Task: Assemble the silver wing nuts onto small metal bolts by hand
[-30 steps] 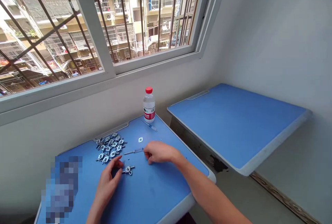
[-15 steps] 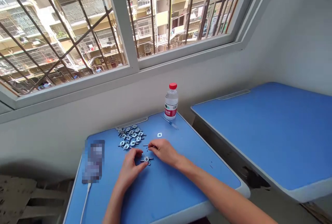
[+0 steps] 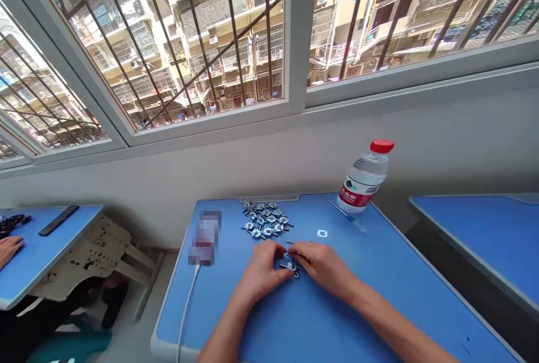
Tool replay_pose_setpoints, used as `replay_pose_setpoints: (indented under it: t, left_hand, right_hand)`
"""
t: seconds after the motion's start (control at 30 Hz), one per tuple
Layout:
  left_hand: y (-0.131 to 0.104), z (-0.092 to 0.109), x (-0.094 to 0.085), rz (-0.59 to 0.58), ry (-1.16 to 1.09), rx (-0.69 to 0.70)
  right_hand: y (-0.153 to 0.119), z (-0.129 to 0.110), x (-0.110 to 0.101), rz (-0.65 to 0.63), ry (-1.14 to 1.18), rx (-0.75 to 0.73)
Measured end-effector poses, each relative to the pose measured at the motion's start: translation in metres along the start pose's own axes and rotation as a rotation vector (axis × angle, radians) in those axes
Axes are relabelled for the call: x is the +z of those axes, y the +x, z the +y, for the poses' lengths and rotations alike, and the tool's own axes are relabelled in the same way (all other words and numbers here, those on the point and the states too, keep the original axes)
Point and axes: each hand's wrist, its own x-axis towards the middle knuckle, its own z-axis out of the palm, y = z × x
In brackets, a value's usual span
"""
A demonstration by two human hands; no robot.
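A small metal fitting (image 3: 291, 267), with a ring and short pins sticking out, lies on the blue desk between my hands. My left hand (image 3: 264, 269) curves round it, its thumb and fingertips gripping the near and far sides. Closed in a pinch, my right hand (image 3: 326, 265) reaches the fitting from the right with a thin metal pin (image 3: 290, 256) at its fingertips; the pin's end is partly hidden. Just beyond the hands is a pile of similar fittings (image 3: 266, 220). A flat square metal plate (image 3: 322, 233) with a central hole lies beyond my right hand.
A red-capped water bottle (image 3: 362, 180) stands at the back right beside a pen (image 3: 348, 218). On the left lies a blurred-out phone-like object (image 3: 205, 239) with a white cable (image 3: 186, 309). Another person's hand (image 3: 9, 248) rests on a separate desk at far left.
My view has swung left, bringing the other person's desk in. My right hand has come closer to my left, and its fingertips have moved in to the fitting.
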Motion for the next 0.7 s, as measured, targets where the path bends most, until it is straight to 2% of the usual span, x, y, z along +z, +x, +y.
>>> replay_pose_setpoints:
  t: [0.2,0.7]
  left_hand:
    - [0.0,-0.006,0.004,0.017,0.066,0.046]
    - [-0.001,-0.009,0.006,-0.008,0.028,0.011]
  right_hand:
    - [0.0,-0.005,-0.002,0.049,0.033,-0.074]
    - [-0.006,-0.015,-0.011,0.122,-0.03,-0.235]
